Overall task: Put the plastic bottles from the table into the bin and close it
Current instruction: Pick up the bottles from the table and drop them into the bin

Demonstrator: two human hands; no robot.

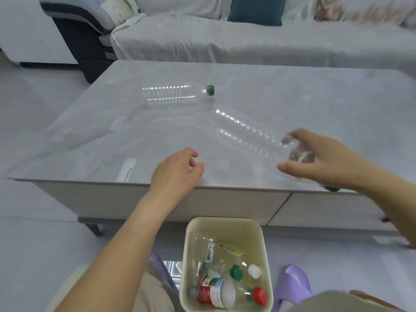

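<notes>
Two clear plastic bottles with green caps remain: one [173, 94] lies on the pale grey table [315, 97] beyond the left hand [177, 170], whose fingers curl loosely, gripping nothing. The right hand [319, 158] grasps the other bottle [252, 134] near its neck. Below both hands, the cream square bin [225, 224] stands open, holding bottles.
</notes>
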